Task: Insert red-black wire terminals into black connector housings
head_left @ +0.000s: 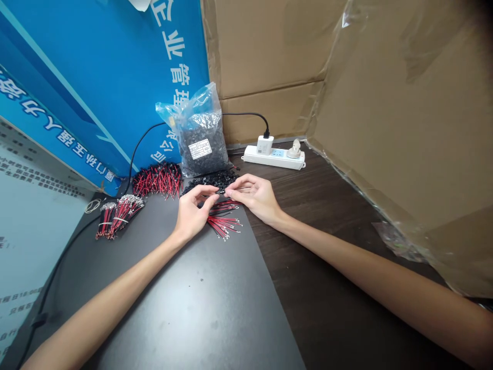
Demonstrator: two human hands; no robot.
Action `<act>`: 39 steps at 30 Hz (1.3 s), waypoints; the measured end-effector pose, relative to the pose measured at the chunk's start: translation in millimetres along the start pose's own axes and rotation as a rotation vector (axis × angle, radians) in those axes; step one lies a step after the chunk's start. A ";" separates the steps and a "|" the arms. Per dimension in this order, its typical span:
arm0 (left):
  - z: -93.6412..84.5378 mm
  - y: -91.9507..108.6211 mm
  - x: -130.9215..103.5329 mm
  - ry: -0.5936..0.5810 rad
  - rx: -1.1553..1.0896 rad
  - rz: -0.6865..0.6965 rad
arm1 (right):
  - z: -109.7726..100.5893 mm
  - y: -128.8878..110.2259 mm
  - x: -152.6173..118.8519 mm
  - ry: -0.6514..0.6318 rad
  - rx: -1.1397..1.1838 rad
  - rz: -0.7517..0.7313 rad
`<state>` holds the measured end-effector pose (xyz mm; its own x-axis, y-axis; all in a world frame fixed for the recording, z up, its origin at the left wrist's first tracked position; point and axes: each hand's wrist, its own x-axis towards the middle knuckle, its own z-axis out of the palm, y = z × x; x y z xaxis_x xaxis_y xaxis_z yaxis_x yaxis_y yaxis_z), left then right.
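My left hand (196,208) pinches a small black connector (222,191) between thumb and fingertips. Close beside it, my right hand (256,197) has its fingers closed on a thin black wire (243,187) at the connector's right side. Whether the wire sits inside the connector is too small to tell. Below the hands, loose red and black wires (224,226) with metal tips lie fanned out on the grey mat (208,303). A pile of small black connectors (215,179) lies just behind the fingers.
A clear bag of black parts (204,146) stands behind the pile. Red and black wires (157,181) are heaped at its left, with banded wire bundles (120,215) nearer. A white power strip (274,157) with a plugged-in adapter lies behind my right hand. Cardboard (385,133) walls the right side.
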<state>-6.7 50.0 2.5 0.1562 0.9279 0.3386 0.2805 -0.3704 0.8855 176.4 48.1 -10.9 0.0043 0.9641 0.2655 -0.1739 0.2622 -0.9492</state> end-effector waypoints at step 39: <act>-1.8 4.1 -0.6 -0.004 0.038 0.056 | -1.5 3.0 1.3 -0.041 -0.054 -0.013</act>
<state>-7.3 47.9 6.4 0.1763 0.9053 0.3865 0.3071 -0.4236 0.8522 177.3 50.2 -13.7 -0.0343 0.9582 0.2839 -0.1208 0.2780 -0.9529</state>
